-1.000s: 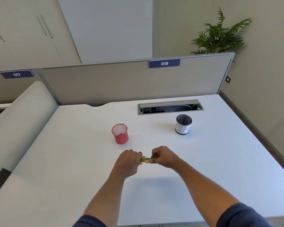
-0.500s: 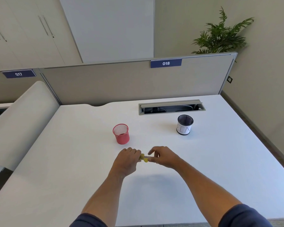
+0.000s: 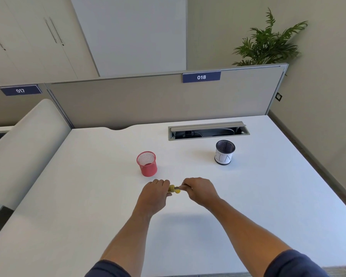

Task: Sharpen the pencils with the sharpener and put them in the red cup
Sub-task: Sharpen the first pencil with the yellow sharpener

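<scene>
big white desk fills the view, and everything here gets placed off the red cup. behind the cup, along the desk's far edge, runs the grey divider, carrying a blue tag reading "018"; further left of it, another blue tag reads "017". a green plant pokes up behind the divider, far right of the cup. between cup and divider, off to the right, an open cable slot is sunk into the desk. right of the red cup and well apart from it stands a dark mesh cup with a white label, handwriting on it that looks like "bin". the red cup itself is mesh, upright, open mouth up. now the hands, just in front of the cup: left hand curled, pinching a small yellow sharpener; right hand closed around a pencil, only a sliver showing, its end touching the sharpener. both are held just above the desk, hands nearly touching.
</scene>
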Available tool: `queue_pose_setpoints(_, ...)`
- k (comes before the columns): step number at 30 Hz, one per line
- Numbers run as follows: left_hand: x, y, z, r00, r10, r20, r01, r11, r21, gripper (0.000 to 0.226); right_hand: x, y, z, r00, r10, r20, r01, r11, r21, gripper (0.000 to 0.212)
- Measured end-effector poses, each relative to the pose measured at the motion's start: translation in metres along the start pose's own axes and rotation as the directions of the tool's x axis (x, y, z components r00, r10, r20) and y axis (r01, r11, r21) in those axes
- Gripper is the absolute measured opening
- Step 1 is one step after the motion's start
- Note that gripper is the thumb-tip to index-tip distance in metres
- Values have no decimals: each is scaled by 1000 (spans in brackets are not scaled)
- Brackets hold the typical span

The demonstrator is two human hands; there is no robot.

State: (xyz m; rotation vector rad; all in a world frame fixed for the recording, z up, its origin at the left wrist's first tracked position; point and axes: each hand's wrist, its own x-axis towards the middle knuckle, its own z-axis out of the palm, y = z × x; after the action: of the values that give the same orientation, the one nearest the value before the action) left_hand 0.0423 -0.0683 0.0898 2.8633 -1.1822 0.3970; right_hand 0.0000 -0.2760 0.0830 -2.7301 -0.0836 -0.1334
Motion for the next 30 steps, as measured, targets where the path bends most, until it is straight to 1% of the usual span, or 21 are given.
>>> queue_pose_setpoints(1,0,0,0,1000,9,9,-9,1000,4,39,1,-1,-2,992,80,100,-86,995,54,26)
queue_pose_setpoints(2,-1,-1,-1,1000,18,14,-18,1000,8,40,3,-2,-4,972,131,193,-156,980,121,26)
queue_pose_setpoints(3,-1,0,-1,999,27,17,-27,1000,14,40,4,-2,-6,951,149,271,-205,960,193,27)
queue_pose_setpoints(5,-3,1,-2,999,42,18,-42,999,25,39,5,-1,-10,918,127,377,-254,916,309,31)
queue_pose_setpoints(7,-4,4,-2,998,54,18,-55,998,32,39,4,0,-13,897,102,429,-280,884,374,33)
queue_pose_setpoints(11,-5,3,-1,998,59,13,-59,998,28,39,0,5,-13,904,64,422,-268,855,444,17)
queue_pose_setpoints(12,-5,2,-1,998,59,14,-59,998,29,38,-2,6,-11,909,54,413,-260,848,462,17)
queue_pose_setpoints(14,-5,1,-1,998,65,4,-65,997,28,33,-4,7,-8,934,69,350,-236,856,461,12)
queue_pose_setpoints(15,-6,1,1,998,65,-3,-64,997,30,31,-6,7,-6,956,89,278,-203,888,413,9)
queue_pose_setpoints(16,-7,2,2,998,60,-8,-59,998,32,28,-7,7,-5,982,88,168,-138,940,313,6)
queue_pose_setpoints(17,-8,3,3,999,50,-14,-50,998,33,26,-7,9,-2,999,38,32,-44,981,190,3)
queue_pose_setpoints(18,-9,3,5,999,38,-22,-38,999,32,26,-7,11,1,994,-57,-95,65,994,85,2)
queue_pose_setpoints(19,-9,5,6,999,28,-27,-27,999,28,25,-5,15,6,972,-153,-180,157,987,11,2)
queue_pose_setpoints(20,-10,6,6,999,20,-26,-19,1000,23,26,-5,16,9,949,-222,-223,221,975,-30,3)
queue_pose_setpoints(21,-10,7,6,1000,13,-21,-12,1000,16,27,-5,18,12,940,-251,-232,248,968,-43,3)
queue_pose_setpoints(22,-9,8,5,1000,7,-14,-7,1000,11,28,-5,17,12,944,-241,-225,240,970,-30,2)
queue_pose_setpoints(24,-8,9,3,1000,2,-1,-2,1000,-1,31,-8,12,9,982,-121,-148,130,990,53,10)
queue_pose_setpoints(26,-8,9,2,1000,9,17,-9,1000,-1,34,-9,6,2,1000,14,-3,-13,990,141,17)
queue_pose_setpoints(28,-8,10,0,999,22,37,-22,1000,1,38,-8,1,-4,986,90,138,-113,978,173,21)
queue_pose_setpoints(30,-8,10,-2,999,28,46,-28,1000,1,41,-6,1,-7,962,119,244,-169,966,194,26)
